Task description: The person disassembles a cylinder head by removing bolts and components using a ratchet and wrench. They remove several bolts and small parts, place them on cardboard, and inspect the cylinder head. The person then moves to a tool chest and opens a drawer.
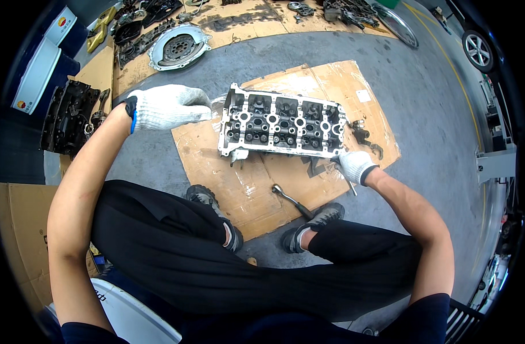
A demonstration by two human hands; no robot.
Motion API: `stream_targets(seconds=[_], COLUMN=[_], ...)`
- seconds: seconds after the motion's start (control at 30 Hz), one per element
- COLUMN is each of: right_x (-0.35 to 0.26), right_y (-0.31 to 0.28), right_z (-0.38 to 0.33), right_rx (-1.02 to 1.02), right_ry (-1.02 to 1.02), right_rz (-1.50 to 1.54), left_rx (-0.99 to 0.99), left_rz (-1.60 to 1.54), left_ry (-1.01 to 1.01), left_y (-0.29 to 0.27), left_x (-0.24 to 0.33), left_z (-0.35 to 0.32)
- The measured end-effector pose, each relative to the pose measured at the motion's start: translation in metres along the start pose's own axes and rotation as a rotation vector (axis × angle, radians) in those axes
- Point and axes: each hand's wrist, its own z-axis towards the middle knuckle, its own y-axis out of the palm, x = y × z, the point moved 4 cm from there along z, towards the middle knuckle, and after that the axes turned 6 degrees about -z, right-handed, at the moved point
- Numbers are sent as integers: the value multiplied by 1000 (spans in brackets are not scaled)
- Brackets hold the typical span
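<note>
Knees (216,252) foreground | ratchet (291,200) on cardboard (228,183) | right grip (355,166) grasping tool (350,184) beside cylinder head (282,123)

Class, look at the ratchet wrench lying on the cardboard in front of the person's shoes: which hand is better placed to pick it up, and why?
The right hand. It sits at the cylinder head's near right corner, close to the ratchet wrench, though it seems to hold a thin tool. The left hand is raised at the head's far left end.

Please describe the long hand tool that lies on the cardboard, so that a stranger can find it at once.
Find the cardboard sheet on the grey floor, with the cylinder head on it. Below the head, near the shoes, lies the ratchet: a slim shiny bar with a dark grip, lying alone, no hand on it.
</note>
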Motion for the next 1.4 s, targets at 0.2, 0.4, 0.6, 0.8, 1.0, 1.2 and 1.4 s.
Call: stream_targets(seconds=[0.2,0.4,0.6,0.8,1.0,1.2,1.4], right_x=[-1,1,0,0,-1,1,-2], right_y=[-1,5,2,2,0,3,-1], right_z=[1,4,4,2,3,3,2], right_rx=[6,-13,-26,-13,-29,-27,-34], right_ry=[4,-3,4,8,-1,1,8], right_rz=[9,-3,-18,-21,-18,-6,11], left_rx=[12,12,20,23,14,-25,-15], left_rz=[-10,0,1,2,-12,-62,-30], left_ry=[-7,1,0,-6,1,-63,-73], left_y=[-1,0,1,0,1,-1,-1], left_x=[0,-4,-6,-5,-8,-5,-5], left_z=[-2,1,1,1,1,0,0])
